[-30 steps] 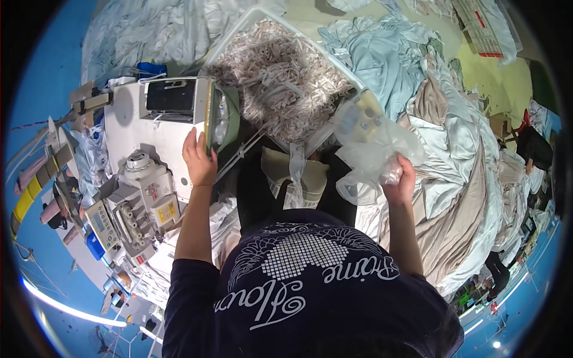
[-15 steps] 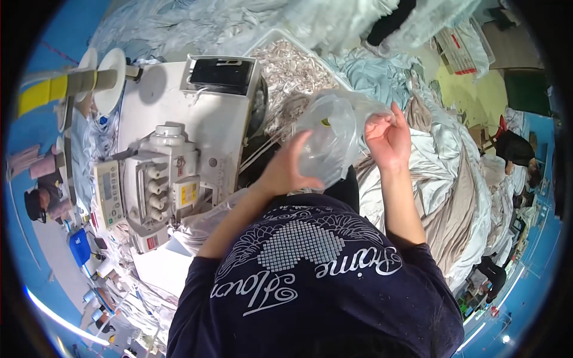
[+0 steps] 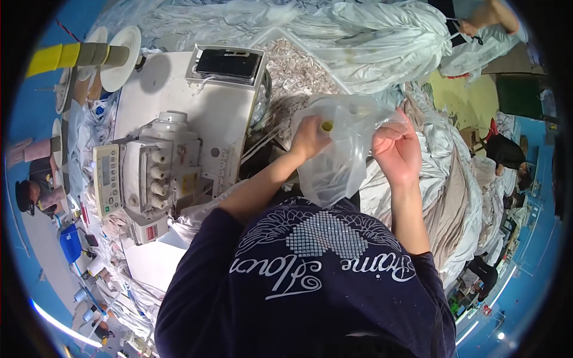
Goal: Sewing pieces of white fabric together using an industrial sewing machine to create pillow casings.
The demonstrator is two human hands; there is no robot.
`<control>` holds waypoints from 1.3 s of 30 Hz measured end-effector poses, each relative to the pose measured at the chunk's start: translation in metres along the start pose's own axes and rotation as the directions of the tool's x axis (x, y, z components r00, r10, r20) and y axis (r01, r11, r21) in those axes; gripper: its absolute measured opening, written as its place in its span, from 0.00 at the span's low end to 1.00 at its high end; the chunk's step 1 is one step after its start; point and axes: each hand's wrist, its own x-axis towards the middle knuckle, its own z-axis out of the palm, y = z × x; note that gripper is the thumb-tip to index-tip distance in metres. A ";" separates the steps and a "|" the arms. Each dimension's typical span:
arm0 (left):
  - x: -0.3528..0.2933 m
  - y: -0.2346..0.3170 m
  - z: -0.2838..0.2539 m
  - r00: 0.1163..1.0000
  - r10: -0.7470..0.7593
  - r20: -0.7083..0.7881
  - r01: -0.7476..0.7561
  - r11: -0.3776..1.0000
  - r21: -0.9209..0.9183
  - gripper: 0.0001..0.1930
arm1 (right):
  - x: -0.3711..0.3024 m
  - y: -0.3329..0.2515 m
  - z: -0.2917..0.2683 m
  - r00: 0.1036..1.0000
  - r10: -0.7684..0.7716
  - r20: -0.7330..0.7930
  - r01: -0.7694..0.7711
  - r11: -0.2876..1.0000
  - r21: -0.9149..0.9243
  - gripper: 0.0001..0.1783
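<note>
A translucent plastic bag hangs in front of my chest, puffed out and partly see-through. My left hand is closed at its left side, around a small round yellow-green thing whose kind I cannot make out. Whether that thing lies inside the bag or against its outside is unclear. On the other side, my right hand has its fingers curled and pinches the bag's upper right edge.
At left stands a white sewing machine on its table, with a control panel. Cloth scraps fill a bin ahead. White and beige fabric is heaped at right. Another person's arm reaches in at the far right.
My left hand has moved forward from the bag's near left side and closed around the yellow-green thing. My right hand has shifted slightly right and nearer, its fingers curling more tightly on the bag.
</note>
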 end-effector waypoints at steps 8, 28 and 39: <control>0.015 0.036 0.009 0.969 -0.242 0.037 0.244 0.968 -0.052 0.23 | -0.029 0.007 0.018 0.994 -0.052 0.101 0.047 0.998 0.045 0.18; -0.021 0.058 -0.117 0.995 -0.091 0.045 0.086 0.532 -0.842 0.25 | -0.002 -0.035 0.002 0.971 -0.107 0.212 0.079 0.988 0.135 0.13; -0.047 0.087 -0.167 0.995 -0.095 0.007 0.039 0.342 -0.939 0.26 | 0.061 -0.067 -0.062 0.988 -0.006 0.156 0.008 1.000 -0.012 0.13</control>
